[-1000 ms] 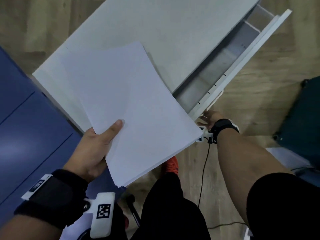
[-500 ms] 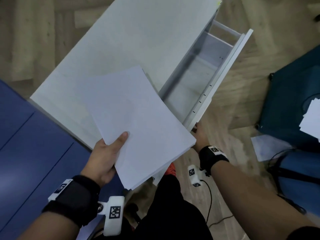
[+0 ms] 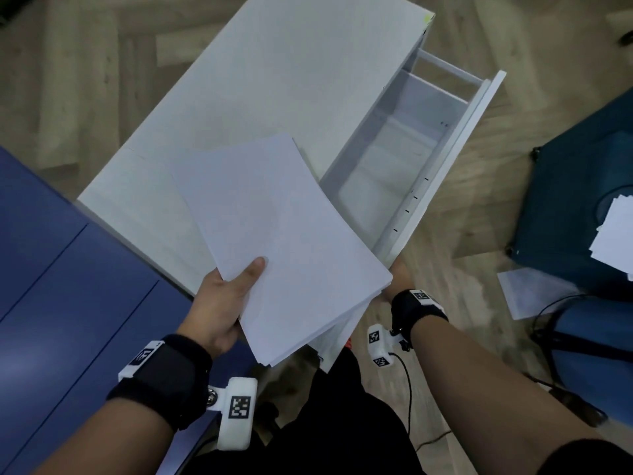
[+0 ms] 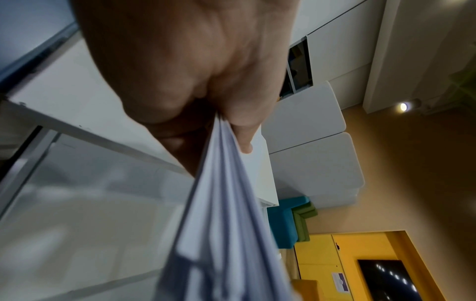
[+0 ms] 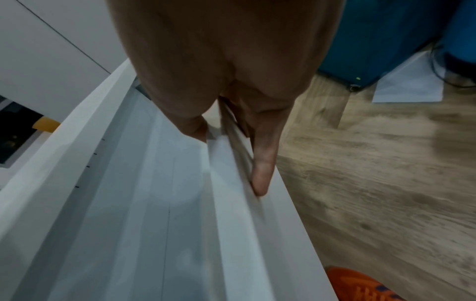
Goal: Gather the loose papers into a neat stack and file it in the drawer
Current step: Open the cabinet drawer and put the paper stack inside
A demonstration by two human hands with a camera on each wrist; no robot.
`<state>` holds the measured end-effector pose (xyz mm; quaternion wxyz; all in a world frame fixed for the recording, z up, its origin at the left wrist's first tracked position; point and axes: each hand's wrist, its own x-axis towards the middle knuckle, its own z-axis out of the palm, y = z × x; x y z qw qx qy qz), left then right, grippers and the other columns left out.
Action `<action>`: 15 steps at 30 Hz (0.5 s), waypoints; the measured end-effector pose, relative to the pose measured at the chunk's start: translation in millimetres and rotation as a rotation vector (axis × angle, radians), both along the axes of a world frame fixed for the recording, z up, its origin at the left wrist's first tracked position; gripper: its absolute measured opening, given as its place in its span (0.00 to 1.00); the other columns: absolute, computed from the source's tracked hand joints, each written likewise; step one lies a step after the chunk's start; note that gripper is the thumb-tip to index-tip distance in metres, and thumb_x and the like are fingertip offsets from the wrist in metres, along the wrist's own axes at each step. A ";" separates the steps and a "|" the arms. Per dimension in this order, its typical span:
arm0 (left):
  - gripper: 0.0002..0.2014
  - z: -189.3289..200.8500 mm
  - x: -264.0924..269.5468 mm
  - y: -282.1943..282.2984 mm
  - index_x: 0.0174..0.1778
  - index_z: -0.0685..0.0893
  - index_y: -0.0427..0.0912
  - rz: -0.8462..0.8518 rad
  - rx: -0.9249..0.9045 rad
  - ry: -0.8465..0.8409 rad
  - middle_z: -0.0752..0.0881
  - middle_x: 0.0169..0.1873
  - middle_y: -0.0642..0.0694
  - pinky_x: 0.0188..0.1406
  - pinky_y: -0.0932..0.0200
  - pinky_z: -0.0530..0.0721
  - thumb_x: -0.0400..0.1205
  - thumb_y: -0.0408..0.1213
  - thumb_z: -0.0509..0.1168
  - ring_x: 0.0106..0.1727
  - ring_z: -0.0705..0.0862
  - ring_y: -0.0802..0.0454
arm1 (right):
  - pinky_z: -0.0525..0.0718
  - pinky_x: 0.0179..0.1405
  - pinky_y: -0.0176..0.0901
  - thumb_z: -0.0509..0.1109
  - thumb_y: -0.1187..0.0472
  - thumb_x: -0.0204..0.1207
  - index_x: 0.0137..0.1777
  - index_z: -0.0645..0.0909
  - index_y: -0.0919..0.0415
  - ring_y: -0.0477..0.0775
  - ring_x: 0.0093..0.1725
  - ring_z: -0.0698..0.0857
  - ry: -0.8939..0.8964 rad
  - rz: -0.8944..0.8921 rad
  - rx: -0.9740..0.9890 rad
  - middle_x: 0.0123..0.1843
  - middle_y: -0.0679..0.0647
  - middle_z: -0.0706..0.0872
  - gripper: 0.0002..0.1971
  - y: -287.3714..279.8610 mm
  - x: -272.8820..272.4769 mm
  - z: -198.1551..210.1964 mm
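Pinching paper stack (image 3: 274, 241) by 1 corner, left grip (image 3: 219, 303) thumb on top, above table (image 3: 274, 80) | right grip (image 3: 399, 274) curled on drawer (image 3: 442, 186) front, open | risk: sheets fanning, slipping, snagging rim

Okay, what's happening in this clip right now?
A person is filing papers. Their left hand grips a squared-up stack of white paper by its near corner, thumb on top, holding it above the white cabinet. Their right hand grips the front edge of the drawer, which stands pulled out and looks empty inside. The stack is not yet in the drawer. More loose sheets lie off to the right.
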<state>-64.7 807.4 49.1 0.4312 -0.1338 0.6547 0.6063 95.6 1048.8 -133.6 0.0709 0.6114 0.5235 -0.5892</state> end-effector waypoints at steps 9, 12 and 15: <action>0.16 0.1 -5.0 -3.8 0.72 0.88 0.43 -0.047 0.004 -0.009 0.95 0.63 0.45 0.66 0.43 0.89 0.88 0.41 0.73 0.63 0.94 0.44 | 0.90 0.47 0.59 0.74 0.61 0.78 0.77 0.74 0.62 0.70 0.57 0.89 -0.114 0.048 0.120 0.64 0.66 0.87 0.27 8.0 21.9 -4.3; 0.17 -2.3 -3.7 -4.8 0.72 0.88 0.43 -0.052 0.013 -0.019 0.95 0.64 0.46 0.68 0.42 0.89 0.87 0.41 0.73 0.65 0.94 0.44 | 0.81 0.73 0.57 0.76 0.45 0.81 0.81 0.72 0.65 0.65 0.76 0.81 -0.046 -0.003 0.400 0.77 0.63 0.81 0.36 14.3 11.7 28.3; 0.18 -6.6 -1.5 -4.2 0.73 0.87 0.42 -0.036 0.022 -0.018 0.94 0.65 0.45 0.70 0.41 0.88 0.88 0.41 0.73 0.67 0.93 0.44 | 0.83 0.72 0.54 0.71 0.29 0.77 0.74 0.83 0.63 0.58 0.69 0.87 0.258 -0.139 -0.018 0.71 0.59 0.89 0.40 12.7 -2.5 77.5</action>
